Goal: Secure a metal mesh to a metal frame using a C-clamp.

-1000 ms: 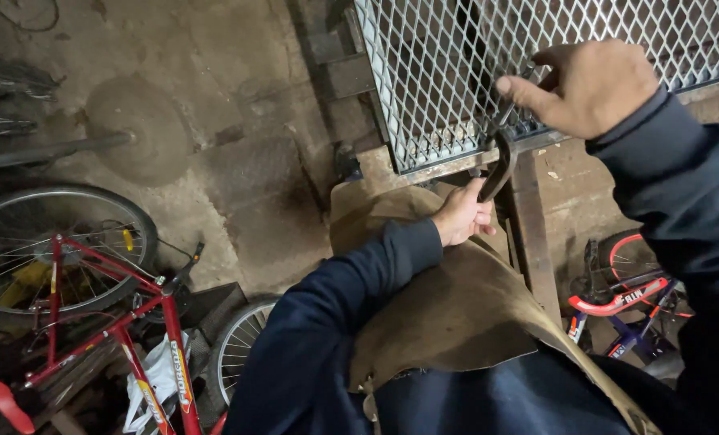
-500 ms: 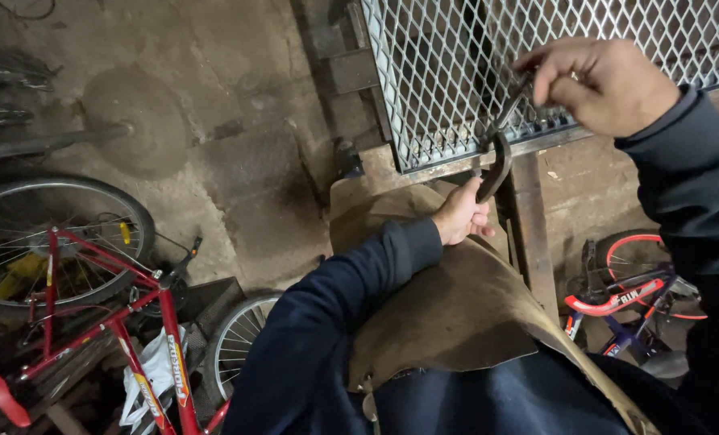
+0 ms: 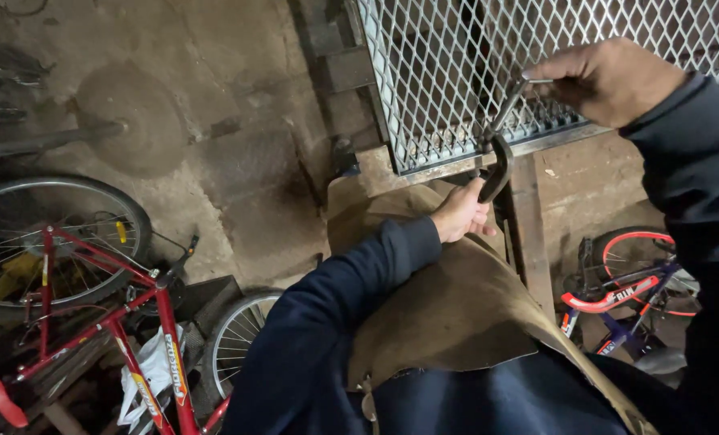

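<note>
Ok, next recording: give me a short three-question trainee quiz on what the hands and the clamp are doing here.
1. True or false: the right hand holds the turning handle of the C-clamp.
2. What does the left hand grip? A) the clamp's curved frame B) the red bicycle C) the wire mesh panel
3. Fill in: the clamp sits on the mesh panel's ____ edge.

Key: 1 true; 2 A; 3 bottom.

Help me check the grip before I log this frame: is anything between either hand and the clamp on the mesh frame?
Nothing visible. The left hand grips the clamp body directly; the right hand holds its screw handle directly.
</note>
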